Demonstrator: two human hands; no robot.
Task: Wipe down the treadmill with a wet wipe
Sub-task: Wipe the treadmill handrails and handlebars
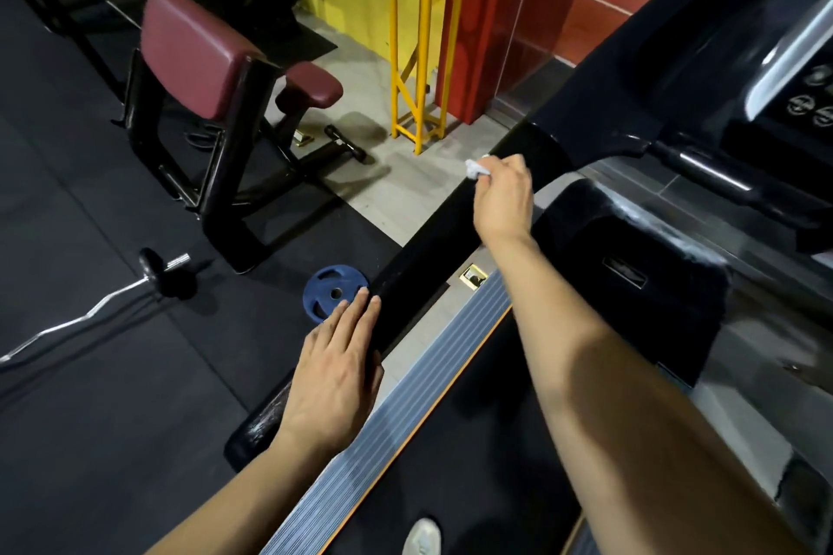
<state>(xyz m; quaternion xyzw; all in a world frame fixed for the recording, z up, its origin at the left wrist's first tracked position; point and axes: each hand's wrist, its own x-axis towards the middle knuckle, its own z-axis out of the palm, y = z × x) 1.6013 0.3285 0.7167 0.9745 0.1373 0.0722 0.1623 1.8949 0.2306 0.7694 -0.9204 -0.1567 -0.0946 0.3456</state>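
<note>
My right hand pinches the bunched wipe on the treadmill's handrail; left hand flat, fingers spread, lower on it; blue weight plate, barbell, bench beside.

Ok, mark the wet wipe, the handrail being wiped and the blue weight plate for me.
wet wipe (475, 168): head view, on the white wad sticking out of the right hand.
handrail (432, 248): head view, on the bare black stretch between the two hands.
blue weight plate (331, 291): head view, on its face near the hub.

Dim indoor light; blurred, wide-angle-warped edges.
</note>
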